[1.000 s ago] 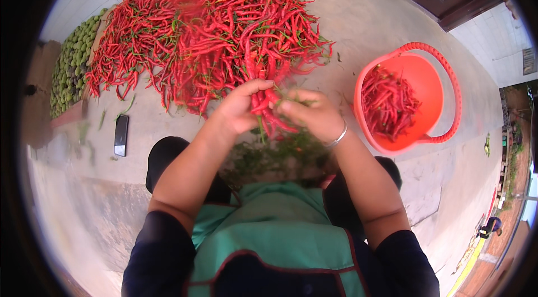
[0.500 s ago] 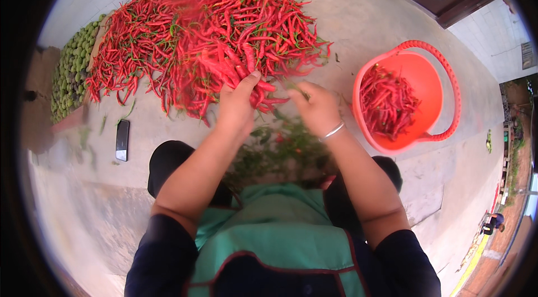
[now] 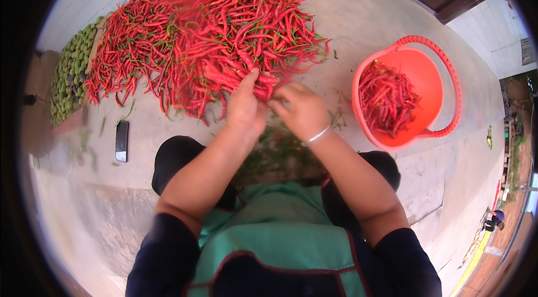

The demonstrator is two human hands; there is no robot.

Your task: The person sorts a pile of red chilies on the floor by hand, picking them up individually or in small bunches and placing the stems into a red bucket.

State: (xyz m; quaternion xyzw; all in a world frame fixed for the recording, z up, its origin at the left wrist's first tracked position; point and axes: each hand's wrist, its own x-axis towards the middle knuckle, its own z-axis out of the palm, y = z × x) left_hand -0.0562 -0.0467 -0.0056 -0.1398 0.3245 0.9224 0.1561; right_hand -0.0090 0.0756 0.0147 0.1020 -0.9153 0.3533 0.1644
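A bunch of red chili peppers [image 3: 225, 73] is gripped in my left hand [image 3: 245, 107], the thumb lying over it. My right hand [image 3: 302, 109], with a silver bracelet at its wrist, has its fingertips pinched at the near end of the bunch, close to the left fingers. What sits between those fingertips is too small to make out. Beyond both hands spreads a large pile of red chili peppers [image 3: 148, 33] with some green stems. Below the hands, between my knees, lie blurred green stems [image 3: 280, 154] on the ground.
A red bucket [image 3: 428, 81] with an arched handle stands at the right, partly filled with chili peppers [image 3: 386, 98]. A black phone [image 3: 122, 141] lies on the concrete floor at the left. Green round fruits [image 3: 73, 73] are heaped far left. A person [image 3: 494, 220] appears at the far right.
My right hand has moved left and in to the bunch, where its fingers now meet the peppers. The left hand has shifted slightly right, still holding the bunch.
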